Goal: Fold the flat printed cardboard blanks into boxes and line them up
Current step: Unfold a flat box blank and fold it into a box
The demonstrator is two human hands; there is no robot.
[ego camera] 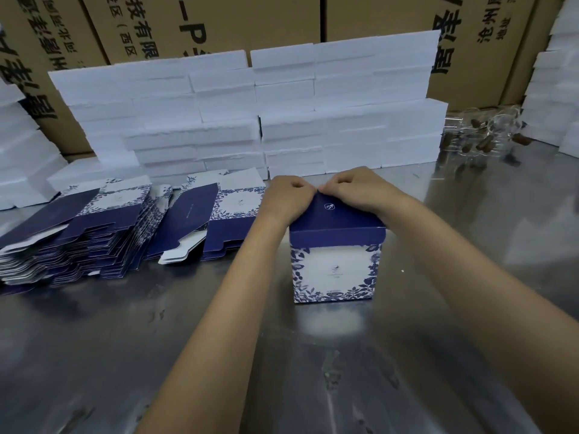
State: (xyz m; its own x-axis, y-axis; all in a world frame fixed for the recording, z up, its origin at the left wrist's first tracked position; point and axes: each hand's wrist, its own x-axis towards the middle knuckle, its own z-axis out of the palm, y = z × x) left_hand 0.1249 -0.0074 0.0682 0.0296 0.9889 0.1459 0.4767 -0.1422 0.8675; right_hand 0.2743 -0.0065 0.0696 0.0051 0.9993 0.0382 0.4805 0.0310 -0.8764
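A: Entry, head view. Where does the task's thing stand?

B: One folded blue-and-white printed cardboard box (334, 264) stands upright on the reflective metal bench (219, 355), about mid-bench and a little toward the far edge. Its near face shows a white panel framed with blue leaves. A dark blue lid flap (332, 211) slopes over the top opening.

A: Hands?

B: Both are at the far top edge of the box. The left hand (286, 195) has its fingers curled over the flap's far left part; the right hand (354, 187) is likewise curled on the far right part. The knuckles nearly meet over the flap's middle. Both appear to be gripping the flap; the fingertips are hidden behind it.

A: The unfolded stock?

B: Flat blue-and-white printed cardboard blanks (72, 242) lie in fanned stacks toward the left edge of the bench. A second, smaller stack (232, 220) lies just left of the left wrist.

A: Behind them?

B: A wall of white foam blocks (250, 114) runs along the far edge. Behind it stand brown corrugated cartons (250, 23) with black print. Near the far right corner lie clear glass bottles (482, 133) with brown stoppers, blurred. More white foam (554, 98) is stacked at the right edge.
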